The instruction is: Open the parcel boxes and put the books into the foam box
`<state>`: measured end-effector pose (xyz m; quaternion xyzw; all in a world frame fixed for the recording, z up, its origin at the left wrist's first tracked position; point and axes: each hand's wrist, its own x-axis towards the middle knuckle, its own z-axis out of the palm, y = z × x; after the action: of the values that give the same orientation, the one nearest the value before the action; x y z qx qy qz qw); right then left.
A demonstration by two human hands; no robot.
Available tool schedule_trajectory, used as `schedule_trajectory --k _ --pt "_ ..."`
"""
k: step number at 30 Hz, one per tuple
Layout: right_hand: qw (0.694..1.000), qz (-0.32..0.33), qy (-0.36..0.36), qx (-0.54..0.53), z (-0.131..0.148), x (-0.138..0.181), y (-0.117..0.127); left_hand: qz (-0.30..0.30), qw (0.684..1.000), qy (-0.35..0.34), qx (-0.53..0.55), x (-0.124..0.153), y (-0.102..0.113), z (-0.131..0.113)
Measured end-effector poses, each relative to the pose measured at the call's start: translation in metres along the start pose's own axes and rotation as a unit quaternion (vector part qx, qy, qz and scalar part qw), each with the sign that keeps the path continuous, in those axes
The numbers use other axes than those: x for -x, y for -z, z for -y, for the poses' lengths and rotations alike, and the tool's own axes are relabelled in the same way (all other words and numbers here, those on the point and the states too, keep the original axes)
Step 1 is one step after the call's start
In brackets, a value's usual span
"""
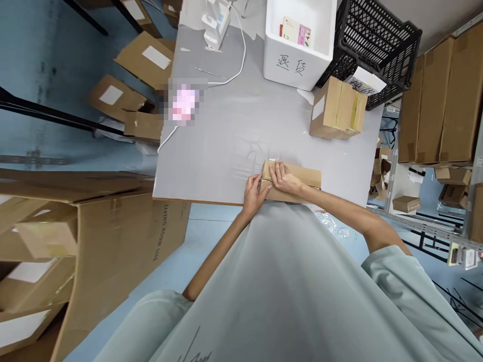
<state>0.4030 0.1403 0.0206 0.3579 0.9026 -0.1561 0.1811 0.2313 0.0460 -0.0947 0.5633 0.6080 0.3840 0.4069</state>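
Observation:
A small flat cardboard box (305,179) lies at the near edge of the grey table (226,146), right in front of my body. My left hand (253,192) grips its left end, fingers curled round the edge. My right hand (282,177) rests on top of the box near that same end, fingers pressed down flat along a strip of clear tape. Both hands touch the box and meet at its left corner.
A taped cardboard box (337,108) stands at the far right of the table, with a white foam bin (298,60) and a black plastic crate (377,40) behind it. A white cable (241,60) crosses the table. Large cartons (113,236) and scattered parcels lie left.

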Motion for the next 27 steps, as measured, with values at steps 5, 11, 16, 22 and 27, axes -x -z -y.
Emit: schedule_trajectory --k 5,11,16,22,27 --pt "0.998 0.057 0.007 0.013 -0.006 -0.002 0.035 -0.007 1.000 -0.018 -0.017 0.006 0.001 0.005" --pt "0.994 0.032 -0.080 -0.063 -0.043 -0.007 0.070 -0.001 0.999 -0.027 -0.046 0.010 0.011 -0.008" --pt "0.987 0.017 -0.128 -0.095 -0.075 0.038 0.061 0.051 0.976 -0.129 -0.166 0.003 0.028 -0.049" --pt "0.970 -0.002 -0.209 -0.121 -0.096 0.106 0.033 0.252 0.904 -0.233 -0.254 -0.027 0.005 -0.092" --pt "0.936 -0.049 -0.324 -0.131 -0.111 0.115 0.015 0.260 0.865 -0.262 -0.339 -0.040 -0.001 -0.097"
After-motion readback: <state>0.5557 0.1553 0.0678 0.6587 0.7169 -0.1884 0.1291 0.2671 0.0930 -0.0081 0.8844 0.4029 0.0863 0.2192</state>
